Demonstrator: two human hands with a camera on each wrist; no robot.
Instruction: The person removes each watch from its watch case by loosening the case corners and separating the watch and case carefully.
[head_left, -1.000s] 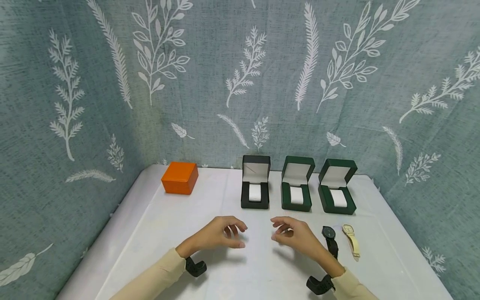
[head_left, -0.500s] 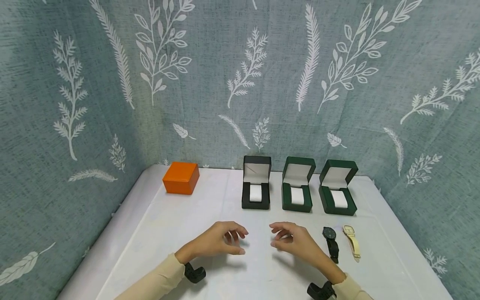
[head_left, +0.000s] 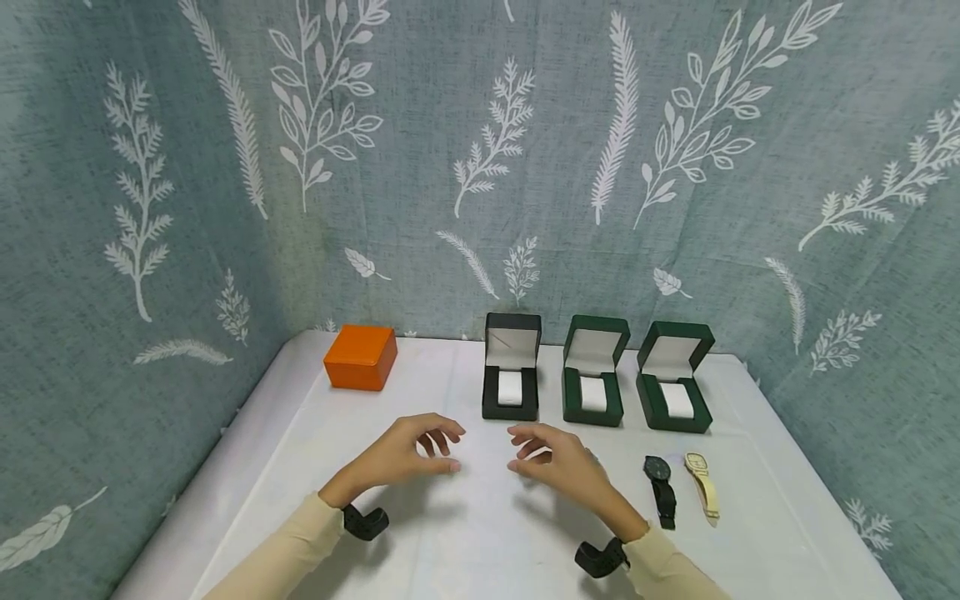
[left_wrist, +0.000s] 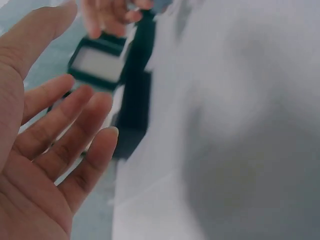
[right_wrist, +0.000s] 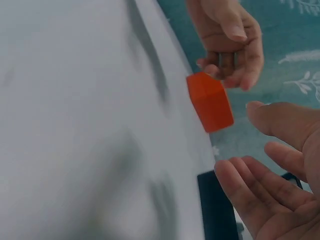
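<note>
My left hand [head_left: 408,450] hovers above the white table with loosely bent fingers and nothing in its grasp. Facing it, my right hand [head_left: 558,462] is likewise off the table and holds nothing. Just beyond them stands a black watch box [head_left: 510,412], lid up, a white cushion inside. To its right are two green watch boxes, one in the middle [head_left: 592,414] and one at the far right [head_left: 675,421], both with raised lids and white cushions. A black watch [head_left: 662,492] and a gold watch [head_left: 702,486] lie right of my right hand.
A closed orange box [head_left: 362,358] sits at the back left of the white table [head_left: 457,542]. A patterned curtain [head_left: 405,167] rises behind the table and along its sides. Black cameras are strapped to both wrists.
Both hands dip slightly toward me, then shift left and away from me. They stay apart and hold nothing throughout. The boxes and watches have not moved.
</note>
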